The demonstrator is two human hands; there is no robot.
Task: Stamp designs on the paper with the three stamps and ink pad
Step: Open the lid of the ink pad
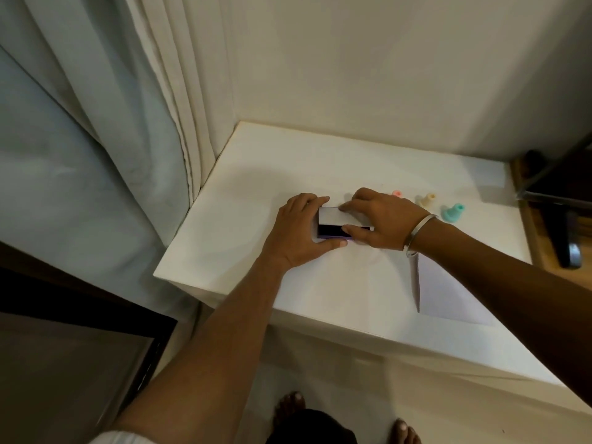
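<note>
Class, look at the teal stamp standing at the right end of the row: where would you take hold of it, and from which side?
Pinch the teal stamp by its narrow upper neck, coming from above. It stands upright on its wider base, with free space around it.

No readable text anywhere here; the ink pad (333,224) lid looks plain white, the paper (448,293) is blank, and the three stamps (429,200) are too small to show markings.

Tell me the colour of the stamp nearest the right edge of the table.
Teal stamp, in the head view.
</note>
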